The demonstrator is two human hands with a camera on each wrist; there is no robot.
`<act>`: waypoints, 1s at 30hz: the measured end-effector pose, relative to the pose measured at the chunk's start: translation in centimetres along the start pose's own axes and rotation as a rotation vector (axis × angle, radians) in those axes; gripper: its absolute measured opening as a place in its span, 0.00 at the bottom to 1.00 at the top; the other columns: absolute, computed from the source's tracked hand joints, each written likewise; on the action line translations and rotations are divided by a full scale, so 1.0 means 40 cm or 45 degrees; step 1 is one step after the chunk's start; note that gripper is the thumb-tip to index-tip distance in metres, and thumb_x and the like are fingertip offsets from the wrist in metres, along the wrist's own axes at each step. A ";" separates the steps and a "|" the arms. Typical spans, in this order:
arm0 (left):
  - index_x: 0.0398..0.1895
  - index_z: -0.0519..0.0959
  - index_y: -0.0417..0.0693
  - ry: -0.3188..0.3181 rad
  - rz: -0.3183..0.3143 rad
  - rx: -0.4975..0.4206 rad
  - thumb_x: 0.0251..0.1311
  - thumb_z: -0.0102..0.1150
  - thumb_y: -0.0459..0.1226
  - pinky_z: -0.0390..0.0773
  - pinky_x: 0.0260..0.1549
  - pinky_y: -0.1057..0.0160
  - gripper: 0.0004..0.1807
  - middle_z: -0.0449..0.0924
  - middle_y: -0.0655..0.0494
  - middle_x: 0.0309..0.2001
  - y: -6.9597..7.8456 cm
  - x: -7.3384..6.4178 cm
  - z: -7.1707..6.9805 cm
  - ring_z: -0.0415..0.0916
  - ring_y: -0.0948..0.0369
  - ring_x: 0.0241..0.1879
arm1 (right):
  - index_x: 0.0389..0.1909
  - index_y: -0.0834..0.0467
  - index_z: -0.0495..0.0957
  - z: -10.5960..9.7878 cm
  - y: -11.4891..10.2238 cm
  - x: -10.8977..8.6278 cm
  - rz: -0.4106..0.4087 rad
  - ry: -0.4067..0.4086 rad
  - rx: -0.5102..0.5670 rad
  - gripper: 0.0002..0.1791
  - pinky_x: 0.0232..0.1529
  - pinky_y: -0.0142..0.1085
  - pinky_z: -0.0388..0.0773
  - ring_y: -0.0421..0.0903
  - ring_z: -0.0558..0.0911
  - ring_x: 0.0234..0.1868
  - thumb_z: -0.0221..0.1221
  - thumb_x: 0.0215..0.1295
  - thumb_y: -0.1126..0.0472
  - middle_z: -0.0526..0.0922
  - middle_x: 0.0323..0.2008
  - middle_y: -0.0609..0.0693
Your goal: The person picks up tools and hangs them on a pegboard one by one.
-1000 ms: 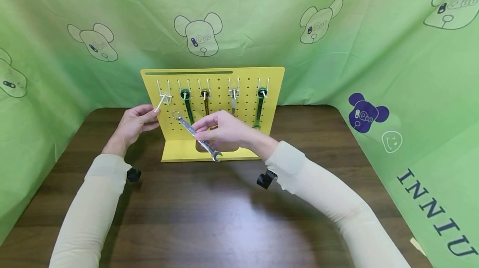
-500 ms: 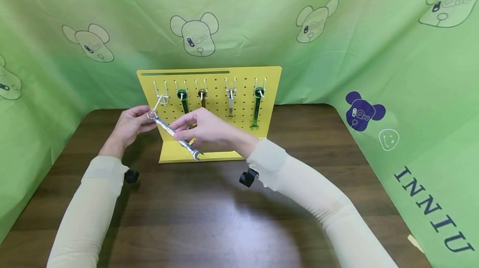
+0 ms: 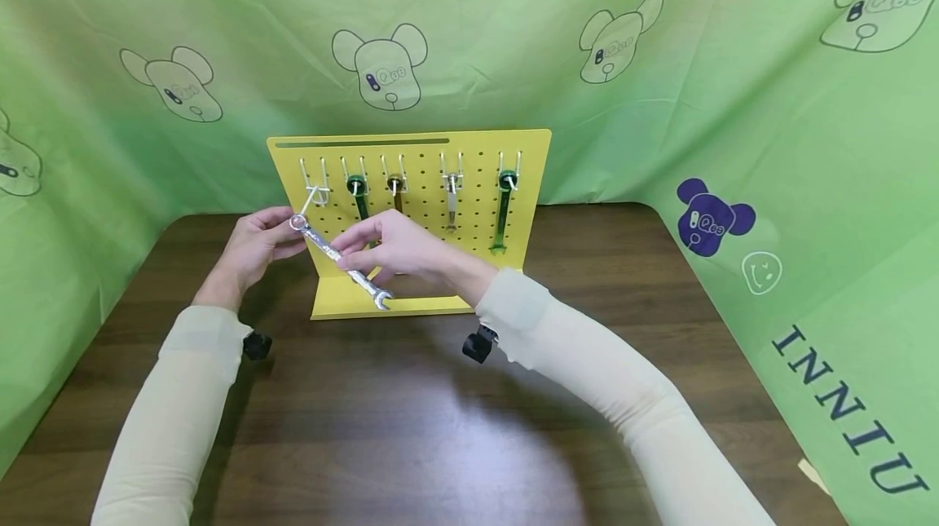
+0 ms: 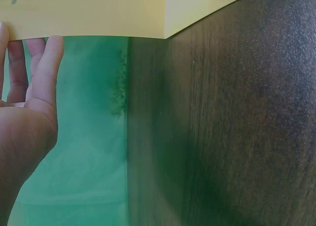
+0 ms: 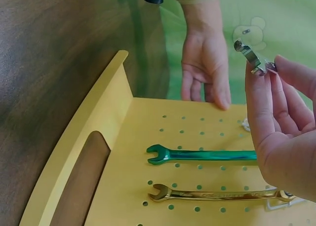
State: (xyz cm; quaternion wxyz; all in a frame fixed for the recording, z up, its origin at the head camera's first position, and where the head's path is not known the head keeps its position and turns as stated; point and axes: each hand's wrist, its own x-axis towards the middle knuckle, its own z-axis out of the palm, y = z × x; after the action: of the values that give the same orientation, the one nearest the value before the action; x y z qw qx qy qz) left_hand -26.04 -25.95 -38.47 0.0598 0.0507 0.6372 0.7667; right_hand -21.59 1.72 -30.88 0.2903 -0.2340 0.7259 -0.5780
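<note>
My right hand pinches a silver combination wrench by its shank, tilted with the open jaw low and to the right. Its ring end overlaps the tip of the white hook at the far left of a yellow pegboard. At the board's left edge, my left hand grips the board, thumb in front and fingers behind. A green wrench and a gold wrench hang beside that hook. Further right hang a smaller silver wrench and another green wrench.
The pegboard stands upright on its yellow base, near the back of a dark wooden table. Green printed cloth surrounds the table at the back and sides. Black cameras are strapped at both wrists.
My right hand has carried the silver combination wrench leftward, bringing its ring end to the left hook's tip; over the last half second it shifts only slightly. My left hand keeps its grip.
</note>
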 end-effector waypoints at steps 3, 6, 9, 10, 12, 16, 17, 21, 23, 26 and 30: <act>0.37 0.88 0.52 0.002 -0.004 -0.001 0.68 0.63 0.30 0.88 0.42 0.62 0.07 0.85 0.58 0.37 0.001 0.003 0.000 0.84 0.62 0.39 | 0.53 0.58 0.84 -0.004 0.004 0.010 0.015 0.012 0.005 0.15 0.39 0.46 0.89 0.48 0.84 0.38 0.69 0.66 0.63 0.86 0.46 0.59; 0.37 0.88 0.51 0.007 -0.006 -0.011 0.67 0.65 0.31 0.88 0.42 0.61 0.06 0.84 0.57 0.38 0.002 0.005 0.001 0.84 0.60 0.39 | 0.54 0.59 0.83 -0.009 0.009 0.020 0.017 0.035 0.020 0.16 0.39 0.46 0.89 0.48 0.84 0.38 0.68 0.66 0.63 0.85 0.46 0.59; 0.37 0.88 0.50 0.016 -0.003 -0.011 0.66 0.65 0.31 0.88 0.42 0.61 0.06 0.84 0.56 0.38 0.002 0.006 0.001 0.84 0.61 0.38 | 0.53 0.59 0.83 -0.014 0.015 0.030 0.021 0.073 0.051 0.15 0.40 0.47 0.89 0.49 0.84 0.38 0.68 0.67 0.64 0.86 0.45 0.59; 0.37 0.88 0.50 0.018 -0.003 -0.015 0.67 0.65 0.30 0.88 0.41 0.61 0.06 0.84 0.56 0.38 0.002 0.006 0.001 0.84 0.61 0.38 | 0.53 0.59 0.83 -0.015 0.016 0.034 0.026 0.092 0.063 0.14 0.40 0.48 0.89 0.50 0.85 0.38 0.67 0.67 0.64 0.86 0.44 0.58; 0.37 0.88 0.50 0.023 -0.003 -0.015 0.67 0.65 0.30 0.88 0.41 0.61 0.06 0.84 0.56 0.37 0.002 0.006 0.001 0.84 0.61 0.37 | 0.52 0.59 0.84 -0.015 0.020 0.043 0.044 0.131 0.086 0.13 0.40 0.47 0.89 0.53 0.86 0.41 0.67 0.67 0.64 0.87 0.44 0.58; 0.37 0.87 0.50 0.024 -0.002 -0.004 0.66 0.65 0.30 0.88 0.41 0.62 0.06 0.83 0.57 0.37 0.000 0.007 0.001 0.84 0.62 0.37 | 0.51 0.61 0.83 -0.014 0.034 0.063 0.095 0.193 0.126 0.13 0.41 0.45 0.89 0.61 0.85 0.47 0.67 0.68 0.64 0.86 0.48 0.63; 0.37 0.87 0.50 0.026 -0.003 -0.001 0.66 0.65 0.30 0.88 0.41 0.61 0.06 0.83 0.57 0.37 0.000 0.007 0.000 0.84 0.62 0.37 | 0.51 0.62 0.84 -0.013 0.038 0.068 0.106 0.203 0.131 0.13 0.40 0.44 0.89 0.62 0.85 0.48 0.67 0.68 0.63 0.85 0.49 0.64; 0.37 0.88 0.51 0.031 -0.006 0.008 0.66 0.65 0.30 0.88 0.42 0.60 0.06 0.84 0.57 0.37 -0.001 0.004 -0.002 0.84 0.62 0.37 | 0.48 0.62 0.85 -0.005 0.052 0.087 0.144 0.248 0.139 0.11 0.39 0.42 0.89 0.62 0.86 0.48 0.68 0.67 0.62 0.87 0.46 0.62; 0.37 0.88 0.51 0.033 -0.008 0.005 0.66 0.65 0.30 0.87 0.43 0.59 0.07 0.84 0.58 0.37 -0.001 0.002 -0.002 0.84 0.62 0.37 | 0.47 0.61 0.86 0.001 0.058 0.096 0.157 0.276 0.147 0.11 0.39 0.41 0.89 0.63 0.86 0.48 0.68 0.67 0.61 0.88 0.42 0.59; 0.37 0.88 0.51 0.033 -0.011 -0.003 0.66 0.65 0.30 0.88 0.43 0.59 0.06 0.84 0.57 0.37 -0.001 0.001 -0.001 0.84 0.62 0.37 | 0.48 0.61 0.85 0.013 0.065 0.106 0.180 0.322 0.179 0.12 0.40 0.42 0.89 0.61 0.86 0.47 0.69 0.67 0.61 0.88 0.38 0.52; 0.37 0.88 0.51 0.028 -0.012 0.014 0.66 0.65 0.31 0.88 0.43 0.60 0.06 0.84 0.58 0.37 -0.001 0.002 0.002 0.84 0.62 0.37 | 0.49 0.58 0.86 0.030 0.075 0.119 0.198 0.374 0.227 0.13 0.42 0.42 0.89 0.54 0.88 0.42 0.69 0.66 0.59 0.88 0.38 0.49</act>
State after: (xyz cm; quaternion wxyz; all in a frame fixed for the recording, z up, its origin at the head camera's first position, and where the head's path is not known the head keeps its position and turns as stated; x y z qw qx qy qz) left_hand -26.10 -25.86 -38.51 0.0560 0.0395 0.6422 0.7635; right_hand -24.21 -1.66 -34.72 0.2444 -0.0636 0.7221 -0.6440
